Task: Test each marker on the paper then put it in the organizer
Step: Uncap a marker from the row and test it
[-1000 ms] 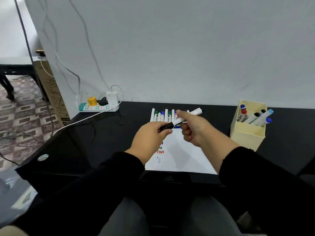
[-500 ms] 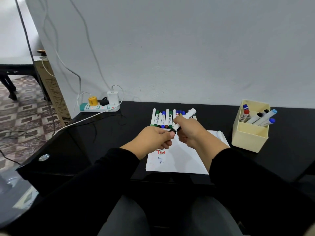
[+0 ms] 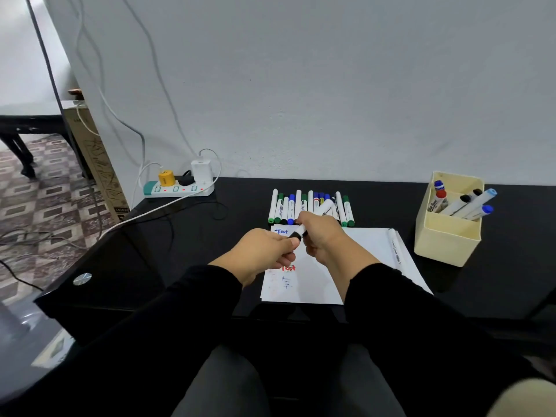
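Observation:
My right hand (image 3: 323, 236) grips the white barrel of a black-capped marker (image 3: 301, 230) above the paper. My left hand (image 3: 264, 252) pinches that marker's black cap end. The white paper (image 3: 364, 245) lies on the black desk, with "Test" written on it in blue and in red. Behind it, a row of several markers (image 3: 288, 207) with green, blue and black caps lies side by side. At the right stands the cream organizer (image 3: 445, 239), with several markers leaning inside it. One white marker (image 3: 394, 245) lies on the paper's right edge.
A power strip (image 3: 177, 189) with plugs and a white charger sits at the desk's back left, its white cable trailing across the desk. The wall stands right behind the desk. A cardboard box (image 3: 96, 158) leans at the left, beside patterned floor.
Both hands and the marker have come down from mid-air toward the paper. The marker's barrel is now more hidden by my right hand.

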`<state>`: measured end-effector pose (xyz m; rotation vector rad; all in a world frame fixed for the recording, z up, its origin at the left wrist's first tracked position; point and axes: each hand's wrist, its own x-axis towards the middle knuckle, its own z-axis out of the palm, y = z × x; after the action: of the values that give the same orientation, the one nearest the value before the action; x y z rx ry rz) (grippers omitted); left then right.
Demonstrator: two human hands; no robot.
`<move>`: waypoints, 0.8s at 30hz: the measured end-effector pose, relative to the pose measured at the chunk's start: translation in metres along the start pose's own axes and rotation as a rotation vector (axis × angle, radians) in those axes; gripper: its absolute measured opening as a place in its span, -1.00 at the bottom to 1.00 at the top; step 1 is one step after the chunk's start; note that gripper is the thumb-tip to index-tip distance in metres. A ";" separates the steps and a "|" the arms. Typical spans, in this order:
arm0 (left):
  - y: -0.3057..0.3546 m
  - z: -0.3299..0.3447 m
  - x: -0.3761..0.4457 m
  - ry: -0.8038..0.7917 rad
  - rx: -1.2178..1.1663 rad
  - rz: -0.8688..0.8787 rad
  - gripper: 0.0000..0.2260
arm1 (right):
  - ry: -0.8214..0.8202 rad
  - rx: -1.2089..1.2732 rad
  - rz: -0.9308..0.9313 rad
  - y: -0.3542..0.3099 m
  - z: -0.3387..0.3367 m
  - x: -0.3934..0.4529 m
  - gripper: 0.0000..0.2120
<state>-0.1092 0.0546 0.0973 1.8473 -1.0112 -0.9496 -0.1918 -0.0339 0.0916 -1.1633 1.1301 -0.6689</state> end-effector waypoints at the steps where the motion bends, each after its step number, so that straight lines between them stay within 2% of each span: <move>1: -0.001 0.001 0.001 0.038 0.080 0.029 -0.78 | 0.009 0.003 0.013 0.000 0.002 0.000 -0.85; 3: -0.002 0.002 0.001 0.096 0.181 0.071 -0.77 | 0.019 0.005 0.027 -0.001 0.005 0.000 -0.86; 7: -0.004 0.001 -0.001 0.073 0.149 0.057 -0.75 | 0.014 -0.008 0.040 0.000 0.007 0.003 -0.81; 11: -0.002 0.004 0.000 0.150 0.557 0.123 -0.71 | 0.066 -0.001 0.104 -0.001 0.012 0.013 -0.87; 13: -0.003 0.005 0.000 0.161 0.605 0.138 -0.68 | 0.078 0.009 0.118 -0.001 0.017 0.016 -0.93; 14: -0.003 0.003 0.001 0.148 0.545 0.127 -0.70 | 0.071 0.014 0.116 -0.001 0.017 0.017 -0.94; 18: -0.009 -0.014 -0.003 -0.019 -0.055 -0.070 -0.78 | 0.083 0.127 0.079 0.000 -0.014 0.027 -0.81; 21: -0.025 -0.027 -0.001 0.036 -0.075 -0.162 -0.75 | 0.136 0.147 0.072 0.000 -0.040 0.035 -0.80; 24: -0.033 -0.025 0.007 0.125 0.014 -0.138 -0.71 | 0.111 0.109 0.048 0.005 -0.033 0.034 -0.77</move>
<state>-0.0753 0.0673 0.0766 1.9827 -0.8262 -0.8967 -0.2118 -0.0739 0.0758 -1.0134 1.1957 -0.7560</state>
